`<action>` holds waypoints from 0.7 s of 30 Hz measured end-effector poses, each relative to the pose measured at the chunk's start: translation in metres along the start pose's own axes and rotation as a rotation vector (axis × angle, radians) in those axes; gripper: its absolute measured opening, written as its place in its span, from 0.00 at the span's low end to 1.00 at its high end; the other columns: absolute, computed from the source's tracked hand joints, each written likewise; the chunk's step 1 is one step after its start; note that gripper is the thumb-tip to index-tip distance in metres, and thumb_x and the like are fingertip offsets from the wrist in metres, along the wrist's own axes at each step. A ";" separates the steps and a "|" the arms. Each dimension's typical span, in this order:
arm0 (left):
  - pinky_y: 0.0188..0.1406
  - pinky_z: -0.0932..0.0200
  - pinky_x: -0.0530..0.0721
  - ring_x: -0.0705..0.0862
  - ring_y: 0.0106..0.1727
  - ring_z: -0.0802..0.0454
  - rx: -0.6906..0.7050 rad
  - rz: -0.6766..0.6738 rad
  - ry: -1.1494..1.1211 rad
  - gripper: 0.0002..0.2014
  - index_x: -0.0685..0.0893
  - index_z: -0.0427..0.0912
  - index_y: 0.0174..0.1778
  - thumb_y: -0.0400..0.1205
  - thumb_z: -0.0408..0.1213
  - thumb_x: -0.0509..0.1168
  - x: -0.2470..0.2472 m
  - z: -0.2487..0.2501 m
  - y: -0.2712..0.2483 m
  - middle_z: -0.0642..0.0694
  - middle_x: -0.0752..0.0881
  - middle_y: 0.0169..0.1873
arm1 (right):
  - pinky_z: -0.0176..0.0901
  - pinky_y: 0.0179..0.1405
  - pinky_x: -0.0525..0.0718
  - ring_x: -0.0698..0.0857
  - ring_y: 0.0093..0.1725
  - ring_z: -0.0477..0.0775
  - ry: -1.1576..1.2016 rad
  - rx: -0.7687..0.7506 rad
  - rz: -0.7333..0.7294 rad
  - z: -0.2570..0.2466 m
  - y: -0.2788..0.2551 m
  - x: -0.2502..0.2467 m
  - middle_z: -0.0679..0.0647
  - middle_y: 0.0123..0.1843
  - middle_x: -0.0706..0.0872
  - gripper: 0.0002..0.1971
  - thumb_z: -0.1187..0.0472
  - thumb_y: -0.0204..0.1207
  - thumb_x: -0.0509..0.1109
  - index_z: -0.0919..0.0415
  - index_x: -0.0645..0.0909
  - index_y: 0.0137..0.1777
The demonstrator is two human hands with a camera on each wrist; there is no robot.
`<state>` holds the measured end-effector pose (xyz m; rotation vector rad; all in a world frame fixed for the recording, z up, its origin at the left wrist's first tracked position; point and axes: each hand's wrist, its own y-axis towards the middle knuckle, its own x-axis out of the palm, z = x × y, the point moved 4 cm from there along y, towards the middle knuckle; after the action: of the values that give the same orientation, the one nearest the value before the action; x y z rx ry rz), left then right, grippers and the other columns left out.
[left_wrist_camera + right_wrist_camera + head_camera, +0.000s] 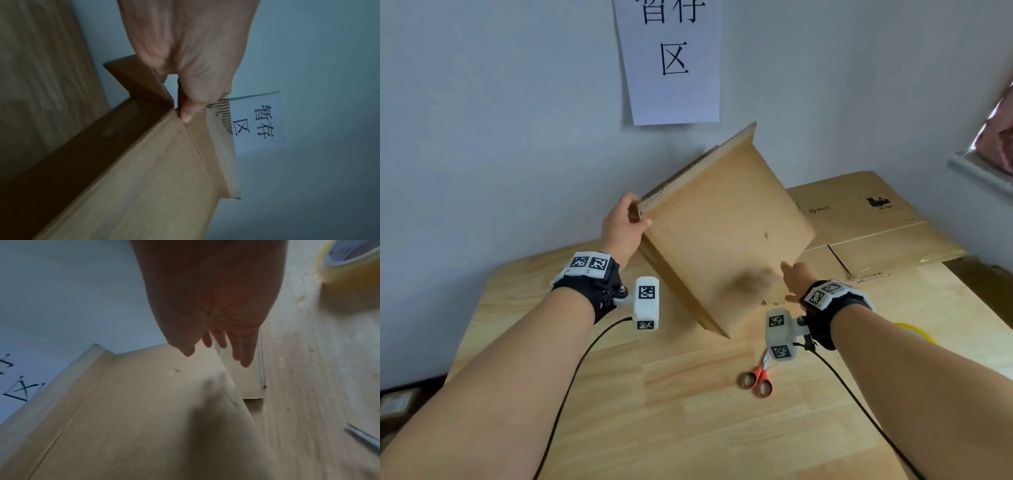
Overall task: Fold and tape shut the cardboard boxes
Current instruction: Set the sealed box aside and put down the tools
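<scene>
We read "暂存区" on the wall paper [260, 123] beyond our grip, "PICO" on the flattened carton [859, 212] right of it.

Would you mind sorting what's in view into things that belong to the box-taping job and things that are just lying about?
Part of the job:
- cardboard box, tilted, gripped at its upper edge by the left hand
- right hand, open near its lower corner
- tape roll
- scissors
- flattened boxes stacked behind

Just lying about:
- paper sign on the wall
- wooden table
</scene>
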<state>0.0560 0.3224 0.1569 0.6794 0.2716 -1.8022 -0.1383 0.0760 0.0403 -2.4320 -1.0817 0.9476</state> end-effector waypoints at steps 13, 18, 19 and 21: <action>0.45 0.72 0.76 0.82 0.45 0.60 0.333 -0.341 0.267 0.23 0.71 0.54 0.33 0.75 0.17 0.64 -0.023 -0.004 -0.038 0.60 0.81 0.37 | 0.47 0.68 0.68 0.71 0.72 0.61 0.538 -0.153 0.645 -0.057 -0.057 -0.040 0.64 0.76 0.65 0.24 0.50 0.87 0.47 0.64 0.63 0.77; 0.43 0.63 0.74 0.76 0.40 0.58 0.356 -0.420 0.332 0.24 0.71 0.53 0.32 0.71 0.13 0.59 -0.024 0.000 -0.038 0.55 0.78 0.36 | 0.46 0.69 0.67 0.71 0.73 0.61 0.537 -0.199 0.720 -0.060 -0.063 -0.073 0.63 0.77 0.65 0.25 0.49 0.87 0.46 0.63 0.64 0.77; 0.44 0.61 0.74 0.75 0.40 0.55 0.350 -0.451 0.359 0.25 0.71 0.53 0.33 0.70 0.11 0.56 -0.022 0.003 -0.036 0.54 0.78 0.37 | 0.46 0.69 0.67 0.71 0.73 0.60 0.528 -0.209 0.704 -0.061 -0.064 -0.077 0.62 0.78 0.64 0.25 0.49 0.87 0.47 0.63 0.65 0.77; 0.46 0.63 0.73 0.76 0.46 0.51 0.307 -0.512 0.439 0.23 0.76 0.49 0.38 0.72 0.12 0.52 -0.020 0.006 -0.033 0.50 0.79 0.43 | 0.47 0.69 0.68 0.72 0.72 0.59 0.466 -0.232 0.636 -0.064 -0.065 -0.080 0.61 0.78 0.63 0.23 0.50 0.86 0.52 0.63 0.67 0.76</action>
<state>0.0278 0.3466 0.1679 1.3208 0.5016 -2.1876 -0.1691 0.0582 0.1557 -3.0456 -0.2633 0.3603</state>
